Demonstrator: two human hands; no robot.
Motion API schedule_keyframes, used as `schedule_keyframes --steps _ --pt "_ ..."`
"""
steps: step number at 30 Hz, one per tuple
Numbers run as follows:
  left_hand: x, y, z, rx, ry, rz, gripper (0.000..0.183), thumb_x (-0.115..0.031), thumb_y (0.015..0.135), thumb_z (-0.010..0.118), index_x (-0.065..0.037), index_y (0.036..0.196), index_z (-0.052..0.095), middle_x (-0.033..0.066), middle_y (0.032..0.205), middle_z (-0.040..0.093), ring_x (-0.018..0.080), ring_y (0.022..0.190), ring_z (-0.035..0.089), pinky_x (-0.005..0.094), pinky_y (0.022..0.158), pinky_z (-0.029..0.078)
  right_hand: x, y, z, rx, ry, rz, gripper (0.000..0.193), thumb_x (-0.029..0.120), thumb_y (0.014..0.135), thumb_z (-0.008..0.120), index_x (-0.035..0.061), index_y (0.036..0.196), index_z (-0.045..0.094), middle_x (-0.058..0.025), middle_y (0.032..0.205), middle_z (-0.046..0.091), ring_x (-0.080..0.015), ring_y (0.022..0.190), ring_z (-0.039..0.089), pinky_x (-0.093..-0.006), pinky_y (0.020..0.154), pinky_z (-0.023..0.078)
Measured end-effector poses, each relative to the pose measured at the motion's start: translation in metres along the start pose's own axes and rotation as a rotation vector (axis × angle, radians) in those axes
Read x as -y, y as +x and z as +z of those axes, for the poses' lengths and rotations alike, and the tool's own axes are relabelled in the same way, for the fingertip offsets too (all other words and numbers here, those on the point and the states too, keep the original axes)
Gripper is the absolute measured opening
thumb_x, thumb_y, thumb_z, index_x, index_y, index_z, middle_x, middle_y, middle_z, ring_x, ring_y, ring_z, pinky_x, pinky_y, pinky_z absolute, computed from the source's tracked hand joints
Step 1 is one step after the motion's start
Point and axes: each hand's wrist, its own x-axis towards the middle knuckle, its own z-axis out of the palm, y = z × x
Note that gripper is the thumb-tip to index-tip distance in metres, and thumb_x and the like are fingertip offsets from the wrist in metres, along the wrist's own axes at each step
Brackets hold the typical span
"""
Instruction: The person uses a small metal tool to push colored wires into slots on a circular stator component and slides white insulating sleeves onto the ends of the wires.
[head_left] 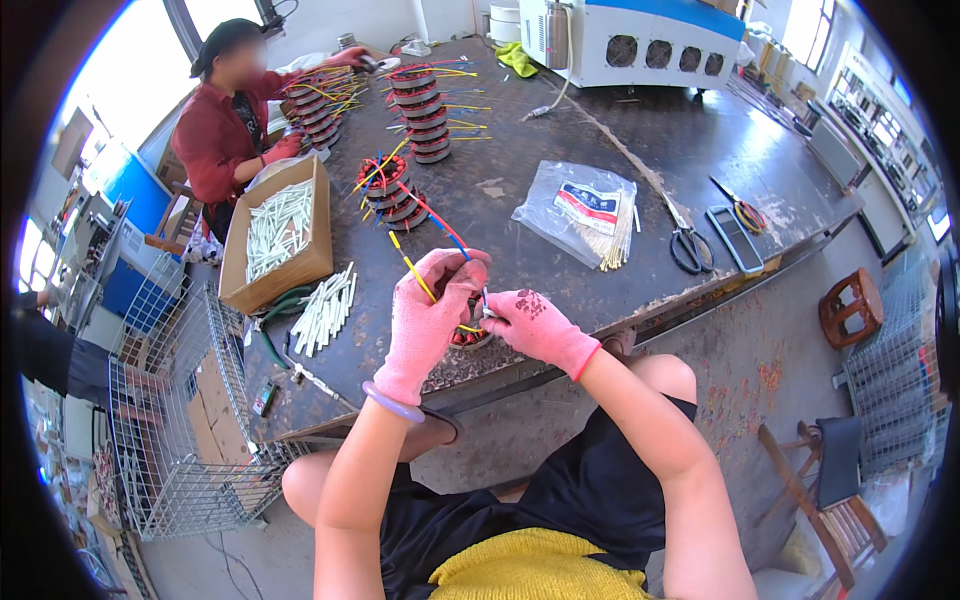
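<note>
Both my hands wear pink gloves and meet over the table's near edge. My left hand (425,315) is closed round lead wires: a yellow wire (412,268) and a red-and-blue wire (432,213) stick out above its fingers. Just to its right, my right hand (540,328) pinches a thin dark wire end with something small and whitish at its fingertips. Below them a wound stator (470,338) with red windings shows only in part, hidden by the gloves. Beyond stands a short stack of stators (392,195) with coloured leads.
Taller stator stacks (425,120) stand farther back. A co-worker (225,120) handles wires at far left. On the table are a carton of white sleeves (320,225), loose white sleeves (325,312), a plastic bag (575,205), scissors (690,248), a phone (735,240) and a blue-white machine (640,45).
</note>
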Motion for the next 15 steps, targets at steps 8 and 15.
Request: schedule_keyframes --steps 8,15 --pt "-0.001 0.005 0.011 0.031 0.069 0.031 0.016 -0.006 0.093 0.061 -0.001 0.107 0.066 0.0016 0.091 0.067 0.0051 0.08 0.059 0.0202 0.067 0.047 0.0 -0.003 0.027 -0.162 -0.041 0.193 0.025 0.026 0.09 0.062 0.0024 0.091 0.055 -0.0163 0.08 0.064 -0.0362 0.081 0.064 -0.0457 0.068 0.05" --pt "-0.002 0.011 0.009 0.008 0.107 -0.012 0.019 -0.005 0.091 0.06 0.0 0.108 0.066 -0.0004 0.087 0.065 0.0036 0.072 0.054 0.0191 0.063 0.043 0.001 0.0 0.012 -0.073 0.164 0.268 0.021 0.022 0.088 0.064 0.0018 0.089 0.057 -0.019 0.083 0.064 -0.0358 0.084 0.064 -0.0452 0.071 0.049"
